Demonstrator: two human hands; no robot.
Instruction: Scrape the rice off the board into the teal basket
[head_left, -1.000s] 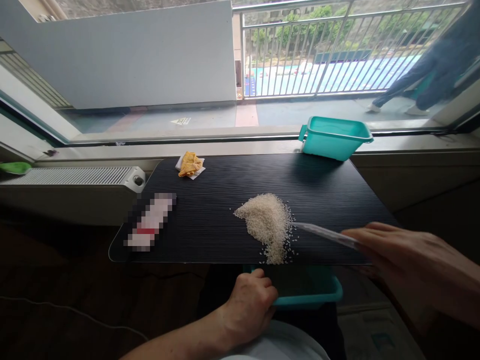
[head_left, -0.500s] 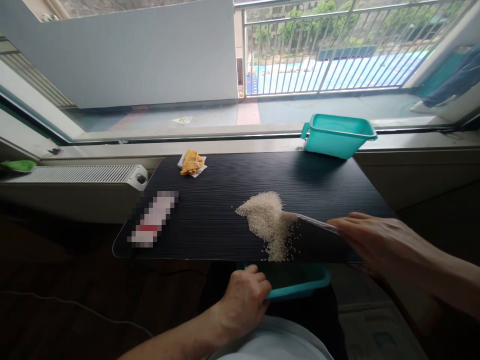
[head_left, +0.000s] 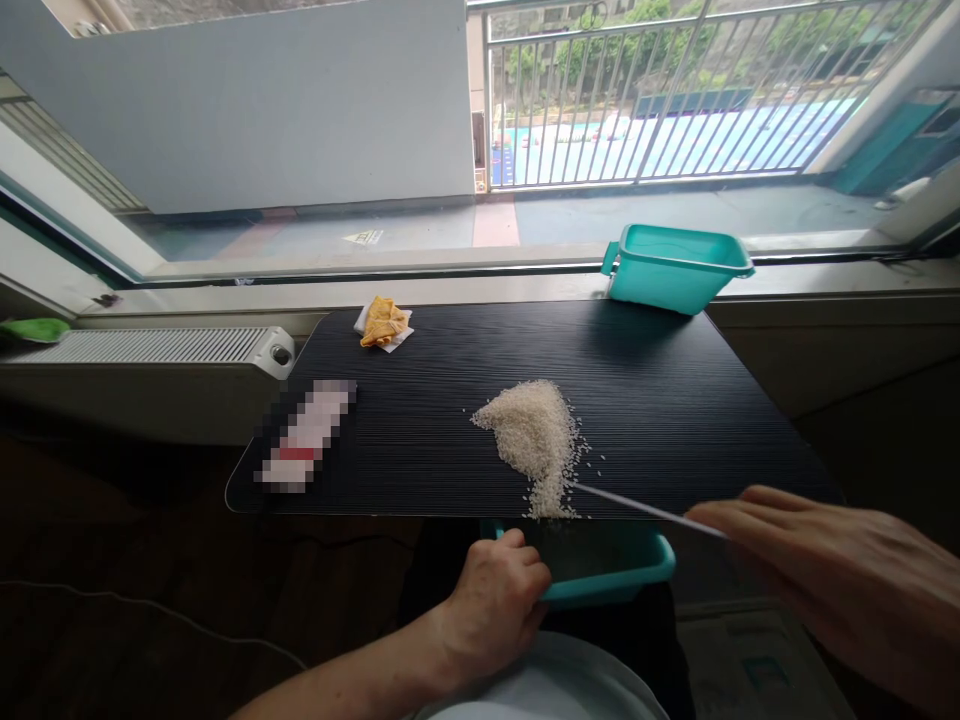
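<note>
A pile of white rice (head_left: 532, 430) lies on the dark table (head_left: 435, 400), and a narrow band of it reaches the front edge. My right hand (head_left: 832, 570) is closed around a thin, pale spoon (head_left: 637, 505). Its far end touches the rice by the edge; the bowl is hard to make out. Below that edge, my left hand (head_left: 499, 590) grips the left rim of a teal plastic bin (head_left: 611, 585). This bin is held at my lap under the rice, and its dark inside shows little.
Another teal bin (head_left: 675, 270) stands at the table's back right, by the window sill. A folded yellow cloth (head_left: 385, 322) on white paper lies back left. A blurred-out flat object (head_left: 307, 440) rests at the left. Beyond is a white radiator (head_left: 165, 345).
My right hand has moved towards me and right, drawing the spoon from the pile's right side down to the table edge. The lower bin has shifted slightly right.
</note>
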